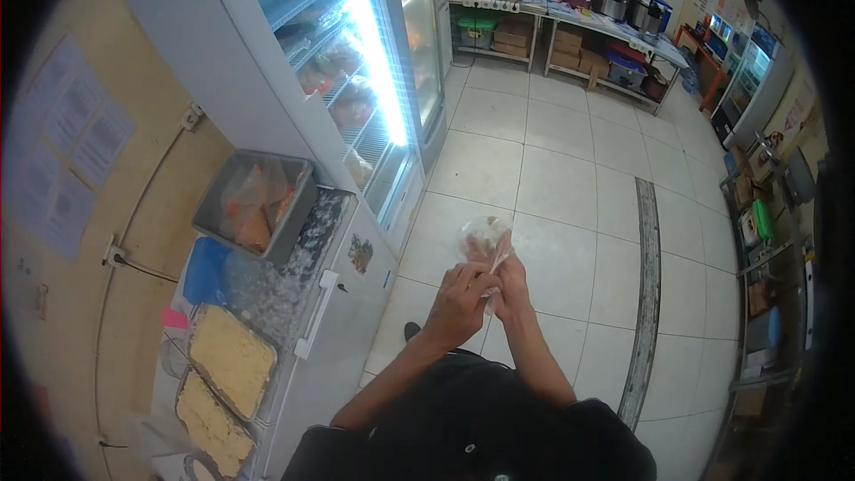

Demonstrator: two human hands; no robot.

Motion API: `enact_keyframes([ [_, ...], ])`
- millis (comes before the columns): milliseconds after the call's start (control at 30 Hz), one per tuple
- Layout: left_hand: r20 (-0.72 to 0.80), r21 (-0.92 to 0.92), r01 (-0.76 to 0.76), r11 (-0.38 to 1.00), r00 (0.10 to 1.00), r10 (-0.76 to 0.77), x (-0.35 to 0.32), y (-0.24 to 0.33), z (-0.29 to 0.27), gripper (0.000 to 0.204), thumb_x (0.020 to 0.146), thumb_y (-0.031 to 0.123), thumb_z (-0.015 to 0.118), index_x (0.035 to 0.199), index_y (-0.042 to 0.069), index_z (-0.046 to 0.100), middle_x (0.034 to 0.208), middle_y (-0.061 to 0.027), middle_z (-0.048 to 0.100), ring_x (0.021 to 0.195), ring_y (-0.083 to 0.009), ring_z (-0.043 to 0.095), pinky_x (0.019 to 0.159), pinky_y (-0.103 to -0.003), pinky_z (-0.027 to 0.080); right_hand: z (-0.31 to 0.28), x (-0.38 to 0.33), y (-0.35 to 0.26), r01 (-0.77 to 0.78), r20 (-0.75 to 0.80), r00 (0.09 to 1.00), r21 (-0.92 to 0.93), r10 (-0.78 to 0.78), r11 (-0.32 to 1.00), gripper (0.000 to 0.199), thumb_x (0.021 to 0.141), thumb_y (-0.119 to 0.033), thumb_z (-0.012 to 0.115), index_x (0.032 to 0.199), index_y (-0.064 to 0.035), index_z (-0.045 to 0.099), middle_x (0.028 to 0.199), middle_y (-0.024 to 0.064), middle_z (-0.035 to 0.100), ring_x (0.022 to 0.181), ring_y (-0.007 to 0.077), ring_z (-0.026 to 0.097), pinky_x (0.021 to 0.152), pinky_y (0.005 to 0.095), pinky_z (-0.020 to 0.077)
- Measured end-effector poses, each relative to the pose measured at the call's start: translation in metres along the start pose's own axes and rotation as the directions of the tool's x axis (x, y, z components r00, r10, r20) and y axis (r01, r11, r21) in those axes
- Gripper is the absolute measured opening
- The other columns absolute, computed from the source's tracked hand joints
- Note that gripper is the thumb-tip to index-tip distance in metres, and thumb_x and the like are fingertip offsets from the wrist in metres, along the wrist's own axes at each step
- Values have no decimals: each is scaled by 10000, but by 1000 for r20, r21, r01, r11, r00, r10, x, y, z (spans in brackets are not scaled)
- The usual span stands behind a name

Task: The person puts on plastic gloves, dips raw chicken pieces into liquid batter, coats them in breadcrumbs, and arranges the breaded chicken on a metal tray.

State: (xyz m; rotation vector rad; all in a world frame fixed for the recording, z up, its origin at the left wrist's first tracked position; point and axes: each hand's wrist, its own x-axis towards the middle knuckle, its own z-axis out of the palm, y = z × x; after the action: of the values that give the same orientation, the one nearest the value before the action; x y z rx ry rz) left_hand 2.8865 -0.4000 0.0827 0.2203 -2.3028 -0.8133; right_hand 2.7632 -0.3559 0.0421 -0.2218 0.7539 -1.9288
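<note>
Both hands, left hand (459, 296) and right hand (509, 289), pinch what looks like a small clear bag (485, 239) over the tiled floor (570, 178); a slack grip could drop it

Both hands (481, 289) together, fingers pinched

Chest freezer (347, 294) crowds left; tiled floor (570, 169) seemingly open

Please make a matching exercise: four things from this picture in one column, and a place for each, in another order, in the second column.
1. clear plastic bag
2. grey tub
3. two trays of yellow crumbs
4. lit glass-door fridge

a. on the chest freezer, far end
b. between both hands, above the tiled floor
c. beyond the freezer
d. on the freezer, near end

Pairs: 1-b, 2-a, 3-d, 4-c
</note>
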Motion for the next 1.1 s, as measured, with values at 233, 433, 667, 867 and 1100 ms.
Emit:
enact_keyframes([
  [233, 40, -94, -14, 996, 999, 18, -7, 6, 12, 183, 828, 3, 588, 1008, 23, 612, 1087, -173, 575, 1024, -381, 538, 908, -455, 424, 8, 2, -6, 82, -188, 982, 350, -16, 933, 703, 959, -621, 430, 1321, -18, 418, 1331, 213, 449, 1271, 405, 443, 1100, 498, 360],
  [433, 91, -112, 28, 993, 996, -18, -19, -7, 17, 307, 834, 0, 583, 1137, 24, 620, 1129, -179, 583, 1072, -382, 545, 958, -454, 426, -4, -14, -2, 22, 207, 975, 259, -78, 966, 733, 925, -700, 385, 1181, -25, 510, 1384, 237, 421, 1363, 428, 341, 1097, 560, 342],
  [667, 261, -63, 142, 988, 958, -121, -55, -30, 24, 422, 818, -5, 558, 1235, 53, 585, 1112, -151, 591, 1031, -375, 566, 880, -467, 450, -29, -32, 21, -59, 276, 948, -339, 159, 939, 946, 897, -787, 157, 1536, -94, 242, 1554, 164, 290, 1437, 371, 233, 1153, 516, 243],
  [867, 362, -39, 244, 969, 907, -214, -96, -23, 47, 447, 797, 7, 560, 1240, 65, 560, 1107, -127, 580, 1004, -337, 589, 806, -443, 463, -62, -64, 37, -282, 125, 912, -501, 391, 818, 937, 871, -811, 108, 1574, -191, 135, 1609, 131, 191, 1450, 392, 189, 1173, 504, 193],
  [1100, 307, -190, 245, 951, 935, -179, -110, -18, 69, 250, 867, 86, 560, 1103, 10, 587, 1091, -142, 541, 1025, -325, 559, 843, -420, 453, -75, -53, 64, -302, -16, 953, -167, 303, 939, 809, 932, -744, 177, 1568, -244, 155, 1611, 130, 152, 1450, 429, 181, 1145, 579, 244],
])
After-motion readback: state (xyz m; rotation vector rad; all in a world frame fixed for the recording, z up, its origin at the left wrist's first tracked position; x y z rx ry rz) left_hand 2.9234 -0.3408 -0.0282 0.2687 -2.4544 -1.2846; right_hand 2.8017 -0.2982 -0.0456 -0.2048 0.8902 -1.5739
